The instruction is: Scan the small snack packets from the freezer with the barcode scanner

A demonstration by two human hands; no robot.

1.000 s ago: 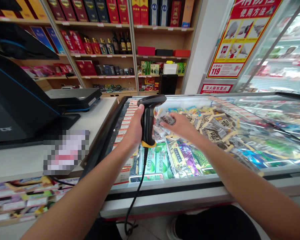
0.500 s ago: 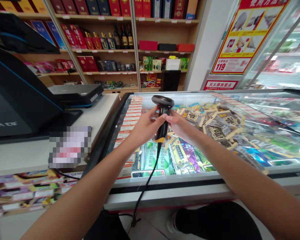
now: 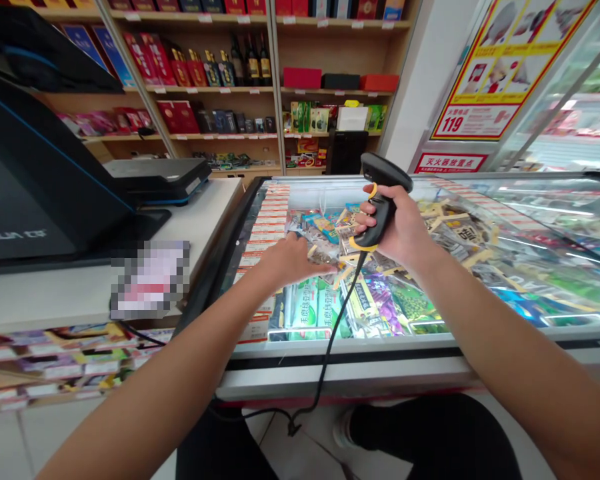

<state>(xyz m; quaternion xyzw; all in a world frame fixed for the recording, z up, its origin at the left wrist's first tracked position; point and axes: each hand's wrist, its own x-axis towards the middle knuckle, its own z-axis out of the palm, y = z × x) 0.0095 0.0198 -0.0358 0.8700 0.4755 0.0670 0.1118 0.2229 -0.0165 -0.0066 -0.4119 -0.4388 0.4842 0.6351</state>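
My right hand [image 3: 404, 223] is wrapped round the grip of a black and yellow barcode scanner [image 3: 383, 217], holding it up over the freezer chest. The scanner's head tilts toward the upper left, and a black cable [image 3: 330, 353] hangs from its base down past the freezer's front edge. To the left of it, my left hand [image 3: 293, 260] hovers above the glass with the thumb stretched out toward the scanner; it holds nothing. Its other fingers are partly hidden behind the hand. Under the glass lie green ice-cream packs [image 3: 307, 310] and brown-and-cream packets [image 3: 467, 233].
A checkout counter [image 3: 80, 300] stands at the left with a black till machine [image 3: 45, 167], a flat scale [image 3: 157, 175] and a blurred-out phone-like item [image 3: 150, 280]. Shelves [image 3: 215, 90] of boxes and bottles line the back. The freezer's front rim [image 3: 370, 357] runs before my legs.
My left hand has let go of the scanner and moved slightly left and down. My right hand has taken it by the grip, carried it right and up, and turned its head.
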